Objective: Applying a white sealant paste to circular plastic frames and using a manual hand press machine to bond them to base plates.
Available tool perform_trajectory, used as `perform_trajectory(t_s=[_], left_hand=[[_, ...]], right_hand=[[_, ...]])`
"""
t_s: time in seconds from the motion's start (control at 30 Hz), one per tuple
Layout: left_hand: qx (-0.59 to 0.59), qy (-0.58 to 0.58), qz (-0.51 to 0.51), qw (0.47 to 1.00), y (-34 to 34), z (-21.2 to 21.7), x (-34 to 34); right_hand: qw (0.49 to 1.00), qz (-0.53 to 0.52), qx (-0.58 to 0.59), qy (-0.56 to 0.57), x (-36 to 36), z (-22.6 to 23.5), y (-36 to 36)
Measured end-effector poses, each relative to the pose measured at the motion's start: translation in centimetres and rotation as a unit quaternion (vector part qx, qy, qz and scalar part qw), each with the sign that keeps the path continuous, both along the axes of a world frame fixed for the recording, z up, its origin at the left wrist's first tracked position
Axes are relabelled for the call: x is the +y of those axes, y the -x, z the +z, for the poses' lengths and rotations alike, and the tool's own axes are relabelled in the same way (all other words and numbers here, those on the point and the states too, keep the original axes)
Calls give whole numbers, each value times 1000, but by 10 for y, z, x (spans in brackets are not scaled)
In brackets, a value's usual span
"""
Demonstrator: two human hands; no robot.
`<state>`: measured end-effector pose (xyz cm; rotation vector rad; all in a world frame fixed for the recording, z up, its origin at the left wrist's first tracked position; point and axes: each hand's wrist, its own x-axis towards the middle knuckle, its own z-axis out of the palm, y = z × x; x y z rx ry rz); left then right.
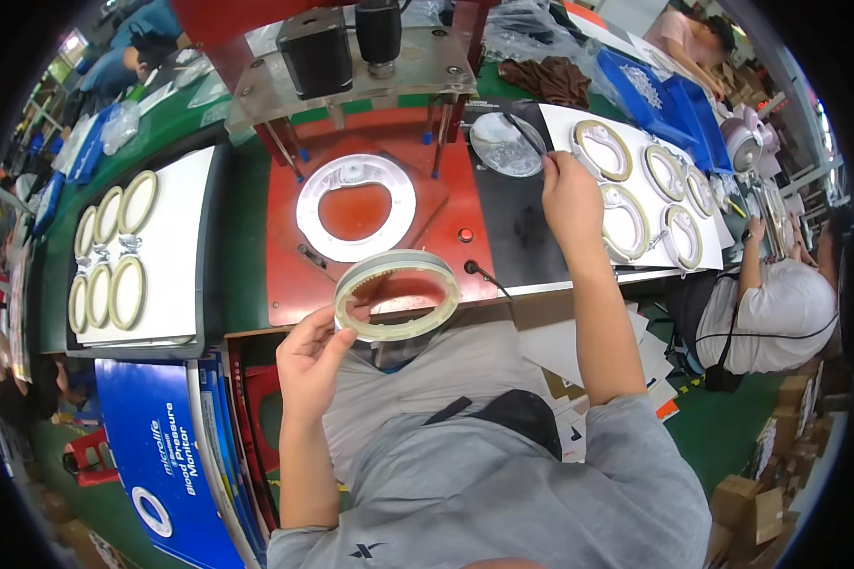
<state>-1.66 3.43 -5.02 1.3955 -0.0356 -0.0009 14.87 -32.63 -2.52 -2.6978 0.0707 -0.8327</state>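
Two hands at work over one long desk; entries run from largest item to smallest.

Desk (242, 204): green-topped, running left to right across the view, carrying all items below.
Red fixture base (285, 237): flat red plate at the middle of the desk, with a metal frame and two dark motors standing over its far edge.
Left tray (176, 256): white sheet in a dark surround, left of the red base, holding seven pale rings in two groups.
Right board (584, 119): white sheet right of the base, holding six rings of the same kind.
Black mat (512, 228): dark panel between the red base and the right board.
White ring seat (356, 207): broad white ring lying flat on the red base, its centre open to the red below.
Held ring (396, 294): pale greenish-cream ring with a toothed inner edge, lifted clear of the desk just in front of the red base, tilted toward the camera.
Round dish (503, 144): shallow clear dish at the far end of the black mat.
Left hand (311, 358): grip closed on the held ring's lower left rim, thumb on the outside.
Right hand (569, 194): arm stretched forward, grip pinched on a thin dark stick (525, 135) whose tip lies over the round dish.
Red button (465, 234): small, on the base's right edge.
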Motion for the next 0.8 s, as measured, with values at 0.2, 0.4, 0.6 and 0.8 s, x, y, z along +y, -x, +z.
perform_trajectory(t_s=[0.2, 0.4, 0.6, 0.8], left_hand=[[-2, -10, 2, 1000, 2, 0, 0], [9, -16, 6, 1000, 3, 4, -2], [-25, -67, 32, 997, 21, 22, 15], [-303, -243, 26, 921, -4, 96, 14]], right_hand=[[999, 0, 12, 45, -3, -6, -23], [999, 16, -30, -1, -10, 10, 12], [907, 80, 142, -388, -8, 52, 78], [780, 224, 201, -549, -3, 57, 123]])
